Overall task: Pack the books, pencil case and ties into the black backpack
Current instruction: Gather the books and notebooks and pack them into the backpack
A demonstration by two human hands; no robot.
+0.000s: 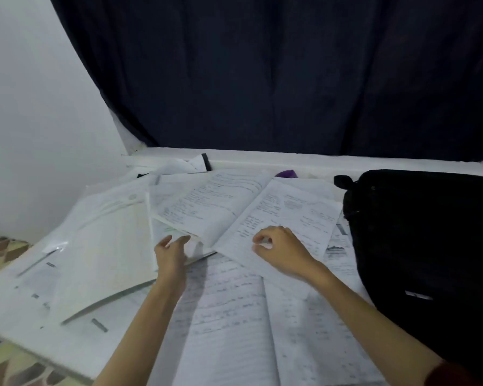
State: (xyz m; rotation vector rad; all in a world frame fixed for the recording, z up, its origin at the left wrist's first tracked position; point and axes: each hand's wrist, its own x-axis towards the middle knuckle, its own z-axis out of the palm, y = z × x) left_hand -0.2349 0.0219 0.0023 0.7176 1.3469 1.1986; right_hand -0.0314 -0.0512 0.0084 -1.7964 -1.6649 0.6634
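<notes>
Gathering books: the left hand [171, 253], fingers straight, lifts the open notebook [207, 207] at centre; the right hand [279, 250], seemingly empty, curls over its page. Next, close it; the backpack [424, 240] waits right.

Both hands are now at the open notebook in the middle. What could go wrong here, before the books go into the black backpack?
1. The open notebook lies on loose overlapping papers; lifting it may drag sheets along.
2. The left hand only touches its lower edge, so pages may bend.
3. The black backpack looks closed; it probably needs opening first.
</notes>
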